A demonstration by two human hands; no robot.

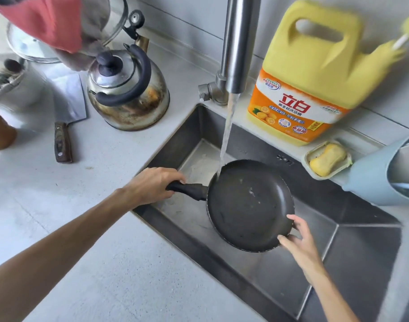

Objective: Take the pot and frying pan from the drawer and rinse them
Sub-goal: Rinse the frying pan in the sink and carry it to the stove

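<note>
Head camera looks down on a black frying pan (250, 205) held over the steel sink (361, 252), where water from the faucet (237, 43) strikes its far-left rim. The left hand (152, 185) grasps the pan's handle, and the right hand (298, 242) grasps the near-right rim, thumb on the inside. A kettle (129, 94) and cleaver (67, 108) sit on the counter to the left; a yellow detergent jug (312, 73) stands behind the sink.

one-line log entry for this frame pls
phase: rinsing | frying pan: over sink, under running water | left hand: grips handle | right hand: holds rim
</note>
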